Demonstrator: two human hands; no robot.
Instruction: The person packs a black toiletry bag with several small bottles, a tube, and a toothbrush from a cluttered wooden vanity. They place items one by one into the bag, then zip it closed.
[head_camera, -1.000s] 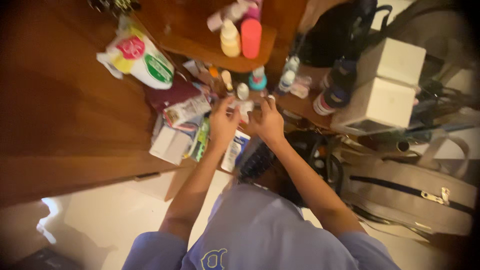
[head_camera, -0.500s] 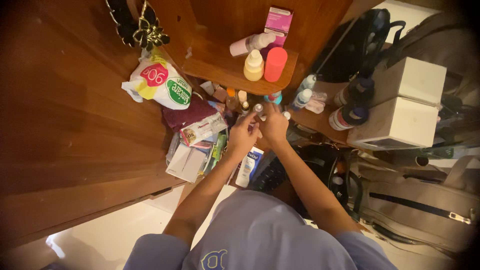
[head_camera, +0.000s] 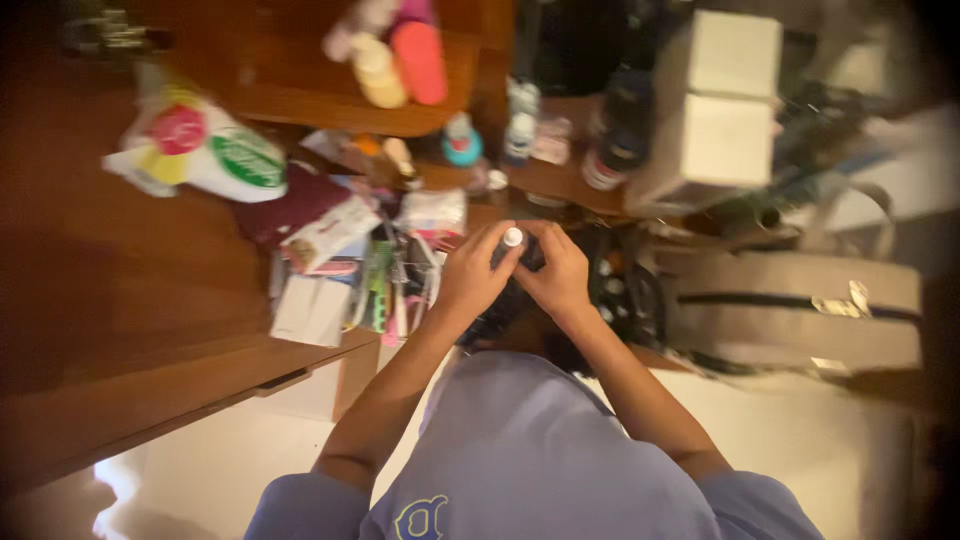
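Observation:
My left hand (head_camera: 472, 272) and my right hand (head_camera: 556, 272) are held together close in front of my chest. Between their fingertips sits a small bottle with a white cap (head_camera: 513, 238); both hands grip it, the left fingers on the cap. The frame is blurred, so the bottle's body is mostly hidden by my fingers. Just beyond the hands lies the cluttered edge of a wooden desk (head_camera: 150, 280).
On the desk lie a white, green and pink bag (head_camera: 200, 150), packets and small boxes (head_camera: 330, 270). A shelf (head_camera: 330, 100) carries a yellow bottle (head_camera: 378, 68) and a pink one (head_camera: 420, 60). Two white boxes (head_camera: 715, 100) and a grey bag (head_camera: 790, 310) are at the right.
Both hands have drawn back from the row of small bottles on the desk toward my body, carrying the white-capped bottle. The camera has shifted and the view blurred.

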